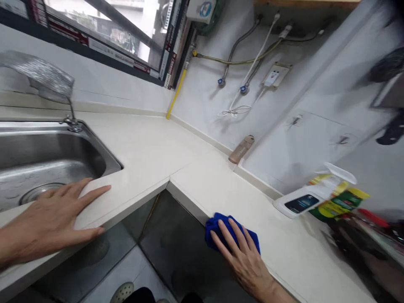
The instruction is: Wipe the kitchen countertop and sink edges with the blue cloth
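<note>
Near the front edge of the white countertop, my right hand presses down on a folded blue cloth. The fingers lie across the cloth's top, and the thumb's grip is hidden. My left hand rests on the counter's front strip beside the stainless steel sink. Its fingers are spread, with nothing in them, and the thumb lies along the counter's front edge.
A faucet and a plastic-wrapped item stand behind the sink. Along the wall are a brown bottle, a white spray bottle and a green-yellow pack. Hoses, a cable and a socket hang on the wall.
</note>
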Motion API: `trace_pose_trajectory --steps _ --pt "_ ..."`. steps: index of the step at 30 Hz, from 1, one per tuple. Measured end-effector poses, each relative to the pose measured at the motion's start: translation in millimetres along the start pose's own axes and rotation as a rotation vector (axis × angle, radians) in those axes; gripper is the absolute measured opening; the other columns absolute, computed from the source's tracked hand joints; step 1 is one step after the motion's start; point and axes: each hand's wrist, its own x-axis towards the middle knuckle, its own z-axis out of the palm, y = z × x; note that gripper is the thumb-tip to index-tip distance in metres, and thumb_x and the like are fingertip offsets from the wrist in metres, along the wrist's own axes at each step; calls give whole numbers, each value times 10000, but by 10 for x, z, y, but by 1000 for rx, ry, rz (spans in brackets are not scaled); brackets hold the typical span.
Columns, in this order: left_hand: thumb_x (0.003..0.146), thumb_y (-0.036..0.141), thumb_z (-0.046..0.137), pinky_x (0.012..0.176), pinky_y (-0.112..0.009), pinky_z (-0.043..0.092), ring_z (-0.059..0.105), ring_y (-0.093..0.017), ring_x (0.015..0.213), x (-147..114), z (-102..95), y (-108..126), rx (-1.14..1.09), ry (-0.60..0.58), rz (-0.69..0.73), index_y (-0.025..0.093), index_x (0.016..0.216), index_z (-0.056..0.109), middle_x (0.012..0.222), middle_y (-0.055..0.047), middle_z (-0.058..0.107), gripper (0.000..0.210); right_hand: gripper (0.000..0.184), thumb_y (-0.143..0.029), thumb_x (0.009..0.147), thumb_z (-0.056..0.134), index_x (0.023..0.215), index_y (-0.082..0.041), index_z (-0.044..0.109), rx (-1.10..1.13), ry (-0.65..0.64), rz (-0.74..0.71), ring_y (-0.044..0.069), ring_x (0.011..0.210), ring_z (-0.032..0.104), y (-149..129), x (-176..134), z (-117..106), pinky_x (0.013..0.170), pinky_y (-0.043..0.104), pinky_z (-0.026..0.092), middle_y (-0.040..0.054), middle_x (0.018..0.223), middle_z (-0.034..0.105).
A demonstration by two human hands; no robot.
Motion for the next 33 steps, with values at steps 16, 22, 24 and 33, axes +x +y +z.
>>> trace_pose_trajectory --steps 16,22,24,33 --pt "706 773 607 1089 -617 300 334 -444 1401 -41 -189 233 -57 -134 -35 379 1513 349 1586 -162 299 934 503 -377 997 268 1451 -270 459 580 56 184 270 1424 373 -98 1913 199 1158 553 343 42 1492 485" --pt "688 738 639 1090 -622 298 357 -456 1378 -51 -208 262 -92 -121 -36 363 1505 375 1573 -159 326 936 567 -426 998 223 1500 -238 407 494 -135 362 321 1432 318 52 2785 341 1145 590 297 67 1542 414" --pt "681 729 651 1086 -628 303 352 -458 1383 -49 -223 276 -83 -137 -41 366 1508 364 1575 -167 318 948 600 -486 1002 206 1526 -242 367 489 -197 409 337 1451 274 -11 3071 343 1147 624 262 66 1581 355" --pt "668 710 669 1101 -647 309 349 -459 1398 -32 -298 328 -62 -179 -70 285 1545 300 1584 -200 302 1043 622 -605 1004 223 1546 -318 327 586 -206 121 315 1496 167 -991 3719 -23 1190 619 139 -2 1637 239"
